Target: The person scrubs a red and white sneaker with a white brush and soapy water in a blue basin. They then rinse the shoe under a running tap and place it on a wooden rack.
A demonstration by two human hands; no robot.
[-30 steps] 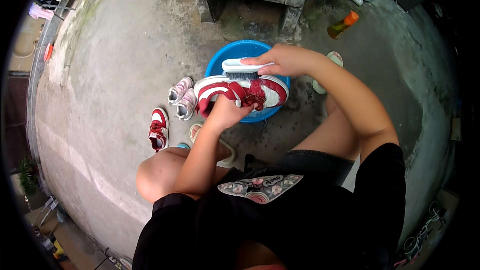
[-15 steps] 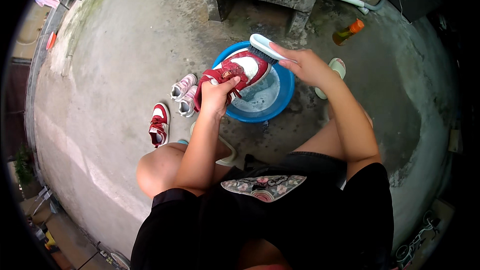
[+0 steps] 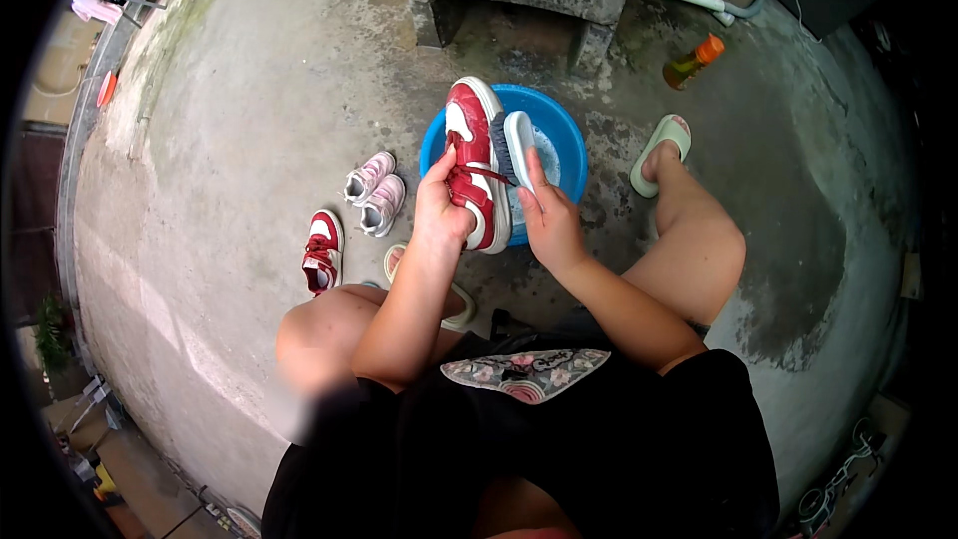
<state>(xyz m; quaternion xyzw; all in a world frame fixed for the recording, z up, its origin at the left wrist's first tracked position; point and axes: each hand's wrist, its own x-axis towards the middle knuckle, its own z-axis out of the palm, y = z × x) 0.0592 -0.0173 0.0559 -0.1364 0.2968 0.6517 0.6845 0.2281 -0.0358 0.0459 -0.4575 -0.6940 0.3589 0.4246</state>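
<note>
- Left hand (image 3: 442, 215) grips red-and-white shoe (image 3: 477, 162) over blue basin (image 3: 569, 145).
- Right hand (image 3: 549, 220) holds brush (image 3: 516, 145) against shoe's side.
- Scrubbing appears underway; second red shoe (image 3: 321, 252), at 9 o'clock, looks unwashed.

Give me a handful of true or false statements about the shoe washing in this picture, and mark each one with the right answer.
1. The left hand holds a red and white sneaker over the blue basin. True.
2. The right hand holds a sponge. False: it holds a scrub brush set against the sneaker's side.
3. A second red and white sneaker lies on the concrete floor to the person's left. True.
4. The small pink shoes sit inside the basin. False: they stand on the floor beside it.
5. The orange-capped bottle is in the person's hand. False: it lies on the floor, far from both hands.
</note>
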